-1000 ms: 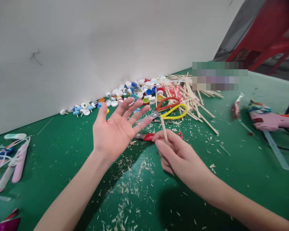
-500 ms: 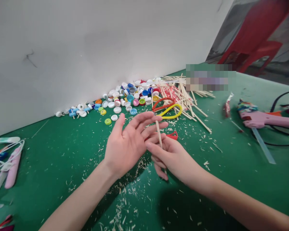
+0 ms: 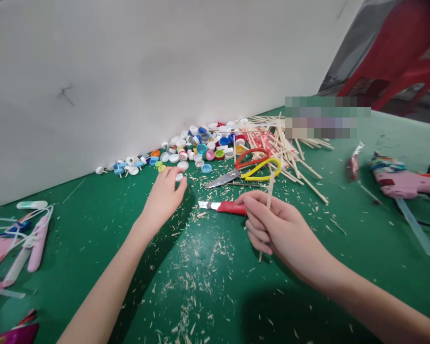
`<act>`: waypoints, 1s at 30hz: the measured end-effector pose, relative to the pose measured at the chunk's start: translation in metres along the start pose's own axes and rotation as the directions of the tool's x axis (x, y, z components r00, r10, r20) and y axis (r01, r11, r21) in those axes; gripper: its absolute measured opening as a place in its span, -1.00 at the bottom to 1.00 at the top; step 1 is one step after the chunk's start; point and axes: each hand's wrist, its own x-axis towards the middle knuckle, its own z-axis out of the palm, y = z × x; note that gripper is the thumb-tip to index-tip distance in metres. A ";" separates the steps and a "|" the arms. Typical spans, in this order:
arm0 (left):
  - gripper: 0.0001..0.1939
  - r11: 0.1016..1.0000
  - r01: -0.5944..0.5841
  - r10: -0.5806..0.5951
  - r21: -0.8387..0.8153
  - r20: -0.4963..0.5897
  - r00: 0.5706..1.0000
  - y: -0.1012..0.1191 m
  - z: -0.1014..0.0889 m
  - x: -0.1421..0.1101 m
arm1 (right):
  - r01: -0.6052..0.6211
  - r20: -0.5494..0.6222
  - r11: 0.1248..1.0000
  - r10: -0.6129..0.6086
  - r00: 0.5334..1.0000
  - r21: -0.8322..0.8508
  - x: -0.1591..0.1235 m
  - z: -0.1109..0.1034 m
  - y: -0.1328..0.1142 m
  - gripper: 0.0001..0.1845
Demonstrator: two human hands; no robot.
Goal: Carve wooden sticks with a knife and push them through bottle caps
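Note:
My right hand [image 3: 272,222] holds a thin wooden stick [image 3: 270,191] nearly upright between thumb and fingers. Just behind it lies a box cutter [image 3: 229,207] with a red handle, its blade pointing left and part of the handle hidden by my fingers. My left hand [image 3: 165,191] is at the near edge of a pile of bottle caps [image 3: 201,149]. Its thumb and fingers are apart around a white bottle cap [image 3: 179,177]; I cannot tell whether they touch it. Scissors [image 3: 222,179] with red and yellow handles lie between the pile and the cutter.
Many wooden sticks [image 3: 301,165] lie heaped at the back right. A pink glue gun [image 3: 397,184] with a clear glue stick rests on the right. More pink tools and white cords [image 3: 37,243] are at left. Wood shavings [image 3: 189,277] cover the green table. A white wall [image 3: 165,62] stands behind.
My left hand has moved left and away from the right hand, turning palm down toward the caps. My right hand, still holding the stick, has shifted right, uncovering the box cutter and scissor blades.

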 end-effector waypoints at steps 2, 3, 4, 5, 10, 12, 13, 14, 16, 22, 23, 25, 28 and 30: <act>-0.64 0.993 0.074 -0.074 0.093 -0.002 0.997 -0.026 0.009 0.008 | 0.004 0.002 1.000 -0.004 1.000 -0.012 0.001 -0.001 0.000 -0.46; -0.63 0.986 0.094 -0.093 0.141 -0.009 0.996 -0.035 0.014 0.011 | 0.001 0.011 1.000 -0.001 1.000 -0.022 0.001 -0.002 0.000 -0.46; -0.62 0.979 0.100 -0.100 0.178 -0.013 0.995 -0.041 0.017 0.013 | -0.003 0.019 0.999 0.004 1.000 -0.035 0.001 -0.002 0.001 -0.45; -0.61 0.976 0.093 -0.095 0.198 -0.003 0.996 -0.044 0.020 0.014 | -0.010 0.026 0.999 0.011 1.000 -0.053 0.000 -0.003 0.001 -0.43; -0.66 0.971 0.022 -0.033 0.240 0.042 0.999 -0.034 0.023 0.018 | -0.021 0.033 0.990 0.026 0.999 -0.142 -0.003 -0.001 0.003 -0.26; -0.65 0.960 0.006 -0.010 0.281 0.014 1.000 -0.026 0.023 0.022 | -0.028 0.059 0.987 0.038 0.998 -0.161 -0.004 0.000 0.004 -0.23; -0.64 0.957 -0.010 0.010 0.291 0.001 1.000 -0.021 0.023 0.026 | -0.038 0.073 0.985 0.051 0.996 -0.166 -0.004 0.001 0.005 -0.22; -0.63 0.956 -0.044 0.044 0.290 0.005 0.999 -0.016 0.024 0.031 | -0.052 0.083 0.985 0.066 0.994 -0.167 -0.004 0.001 0.007 -0.22; -0.61 0.956 -0.136 0.133 0.260 0.028 0.991 -0.005 0.029 0.046 | -0.085 0.086 0.982 0.100 0.991 -0.167 -0.002 0.001 0.009 -0.24; -0.62 0.853 -0.425 0.434 0.303 0.041 0.900 0.037 0.054 0.100 | -0.164 0.061 0.974 0.175 0.983 -0.158 0.002 0.000 0.009 -0.19; -0.59 0.820 -0.462 0.477 0.339 0.043 0.878 0.045 0.056 0.105 | -0.171 0.061 0.973 0.182 0.981 -0.155 0.002 0.000 0.009 -0.18; -0.48 0.741 -0.533 0.548 0.408 0.092 0.832 0.058 0.056 0.109 | -0.178 0.059 0.971 0.189 0.980 -0.163 0.002 0.002 0.010 -0.17; -0.42 0.696 -0.561 0.560 0.448 0.150 0.815 0.069 0.056 0.110 | -0.166 0.068 0.959 0.186 0.980 -0.229 0.000 0.003 0.015 -0.17; -0.41 0.711 -0.545 0.542 0.445 0.148 0.828 0.071 0.061 0.114 | -0.136 0.089 0.947 0.169 0.982 -0.292 -0.002 0.002 0.019 -0.18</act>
